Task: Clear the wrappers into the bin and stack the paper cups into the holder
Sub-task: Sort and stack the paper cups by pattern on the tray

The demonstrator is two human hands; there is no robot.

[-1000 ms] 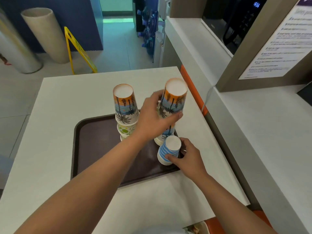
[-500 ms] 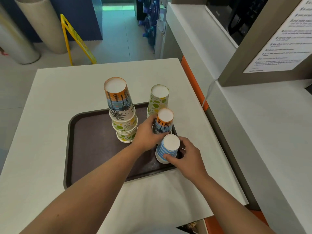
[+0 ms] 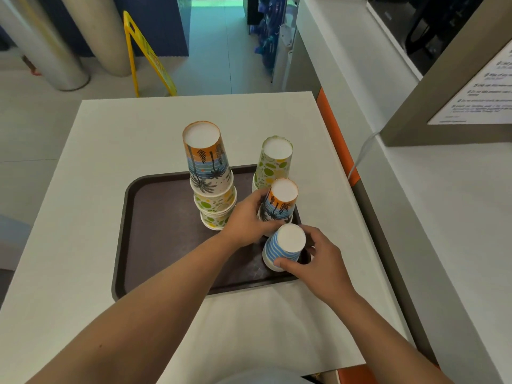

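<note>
A dark brown tray (image 3: 155, 245) lies on the white table. On it stands a stack of upside-down paper cups (image 3: 210, 184) with a palm-print cup on top. A green-patterned cup (image 3: 274, 162) stands inverted at the tray's far right corner. My left hand (image 3: 246, 220) grips an inverted palm-print cup (image 3: 279, 203) resting on the tray. Just in front of it, my right hand (image 3: 315, 259) holds an inverted blue-striped cup (image 3: 285, 245), which leans slightly. No wrappers, bin or holder are in view.
The white table (image 3: 110, 162) ends at a counter (image 3: 415, 217) on the right, with an orange strip along the gap. A framed notice (image 3: 476, 98) stands on the counter. A yellow floor sign (image 3: 146, 54) and pillars stand beyond the table.
My left hand has brought the palm-print cup down from mid-air onto the tray, which uncovered the green cup behind it. My right hand has stayed on the blue-striped cup.
</note>
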